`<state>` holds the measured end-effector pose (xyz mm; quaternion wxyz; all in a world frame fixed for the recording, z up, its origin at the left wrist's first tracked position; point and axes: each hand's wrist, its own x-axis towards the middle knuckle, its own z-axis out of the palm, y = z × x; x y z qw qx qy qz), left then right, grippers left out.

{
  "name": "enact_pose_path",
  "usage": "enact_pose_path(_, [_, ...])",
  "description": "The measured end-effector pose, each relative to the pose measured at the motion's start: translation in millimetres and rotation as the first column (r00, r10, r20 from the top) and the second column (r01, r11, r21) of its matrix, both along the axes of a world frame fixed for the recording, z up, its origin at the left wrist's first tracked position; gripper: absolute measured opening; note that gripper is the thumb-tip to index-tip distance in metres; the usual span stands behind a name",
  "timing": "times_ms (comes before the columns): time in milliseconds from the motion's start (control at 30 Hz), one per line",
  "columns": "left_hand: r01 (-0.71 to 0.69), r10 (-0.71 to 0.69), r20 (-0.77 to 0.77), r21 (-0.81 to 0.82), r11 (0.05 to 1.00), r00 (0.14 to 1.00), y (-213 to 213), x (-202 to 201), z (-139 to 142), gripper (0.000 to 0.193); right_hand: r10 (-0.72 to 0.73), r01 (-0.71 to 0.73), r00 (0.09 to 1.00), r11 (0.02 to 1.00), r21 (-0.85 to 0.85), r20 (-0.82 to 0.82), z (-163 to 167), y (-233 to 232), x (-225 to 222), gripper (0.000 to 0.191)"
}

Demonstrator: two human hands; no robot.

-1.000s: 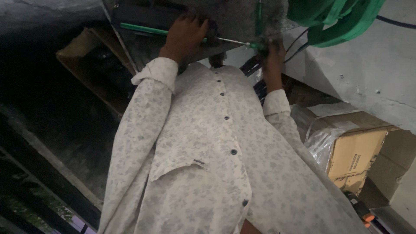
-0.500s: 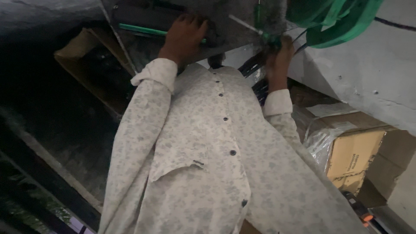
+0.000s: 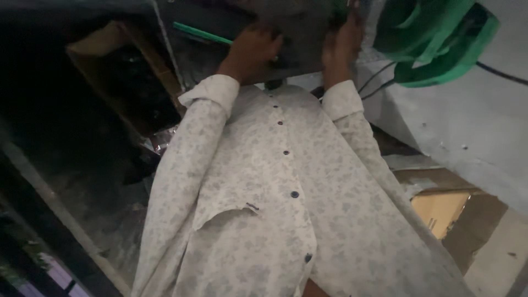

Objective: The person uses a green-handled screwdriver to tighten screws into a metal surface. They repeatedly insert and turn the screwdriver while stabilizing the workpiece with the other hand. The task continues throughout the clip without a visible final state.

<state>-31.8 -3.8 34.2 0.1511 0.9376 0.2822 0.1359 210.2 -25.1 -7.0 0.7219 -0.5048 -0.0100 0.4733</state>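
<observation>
I look down my own white, flower-patterned shirt (image 3: 286, 187) to both hands at the top of the view. My left hand (image 3: 250, 49) curls around the lower edge of a dark grey flat panel (image 3: 300, 38). Against the panel's right side, my right hand (image 3: 341, 44) grips with its fingers pointing up. A thin green rod (image 3: 201, 33) lies slanted just left of my left hand, apart from it. Whether my right hand also holds a small tool is hidden.
A bright green bundle of straps (image 3: 434, 38) hangs at the top right over a pale grey surface (image 3: 467, 126) with black cables. An open brown box (image 3: 121, 82) sits in the dark at the left. Another cardboard box (image 3: 440, 206) lies lower right.
The view has shifted. The thin green-handled tool seen by my right hand half a second ago no longer shows. Both hands stay on the dark panel.
</observation>
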Motion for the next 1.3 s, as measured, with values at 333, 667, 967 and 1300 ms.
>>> enact_pose_path(333, [0.011, -0.007, -0.063, 0.073, 0.997, 0.998, 4, 9, 4, 0.044, -0.041, 0.055, 0.987, 0.995, -0.087, 0.158, 20, 49, -28, 0.033])
enact_pose_path(667, [0.013, -0.007, -0.048, 0.110, 0.994, 0.999, 4, 10, 7, 0.035, -0.180, 0.187, 0.960, 0.982, -0.012, 0.216, 24, 59, -37, 0.044])
enact_pose_path(967, [-0.021, 0.028, -0.060, 0.117, 0.993, 0.998, 2, 9, -2, 0.041, -0.091, 0.080, 0.982, 0.994, 0.071, 0.163, 29, 55, -41, 0.048])
enact_pose_path(1300, [0.023, -0.029, -0.081, -0.070, 0.997, 0.996, 4, 7, 17, 0.057, -0.168, 0.164, 0.972, 0.986, 0.043, 0.161, 26, 57, -37, 0.036])
